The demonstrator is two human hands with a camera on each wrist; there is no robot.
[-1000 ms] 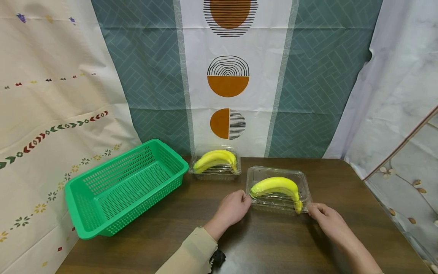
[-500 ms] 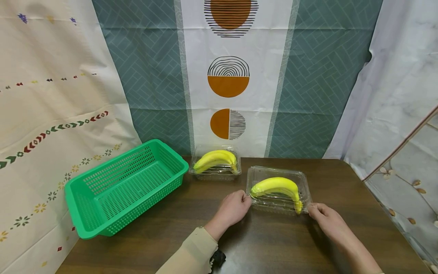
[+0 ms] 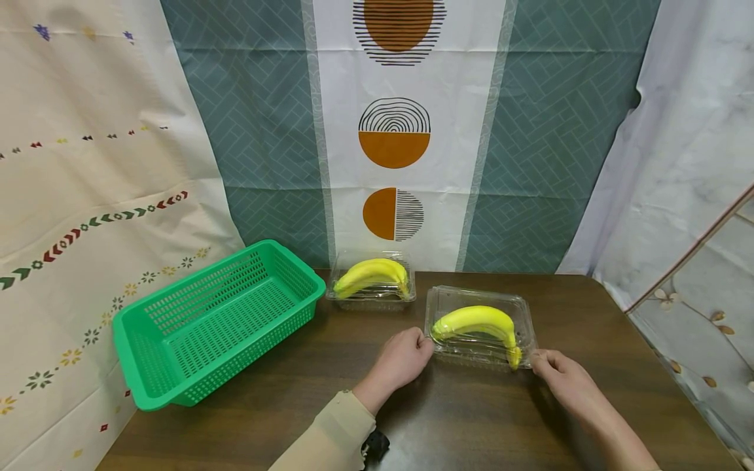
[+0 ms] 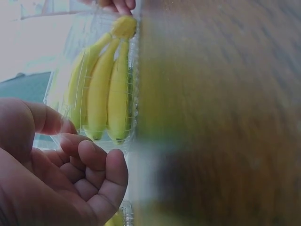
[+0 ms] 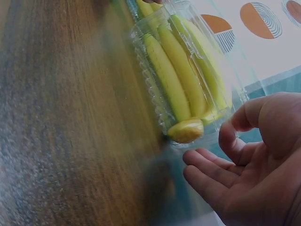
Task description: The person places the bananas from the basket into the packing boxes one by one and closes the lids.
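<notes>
In the head view a clear plastic clamshell box [image 3: 471,356] holding a bunch of bananas [image 3: 476,317] sits on the brown table, right of the middle. My left hand [image 3: 400,356] pinches its near left corner between thumb and forefinger. At the near right corner my right hand [image 3: 562,373] pinches the rim in the same manner. Through the clear plastic, the left wrist view shows several bananas [image 4: 99,87] joined at a stem on the far side. From the right wrist, that banana stem [image 5: 186,130] lies close to my fingertips [image 5: 226,134].
Behind and to the left stands another clear box [image 3: 371,303] with bananas [image 3: 371,275], near the patterned curtain. A green perforated basket [image 3: 206,347] lies on the left side of the wooden table [image 3: 471,425]. Cloths hang along the back and both sides.
</notes>
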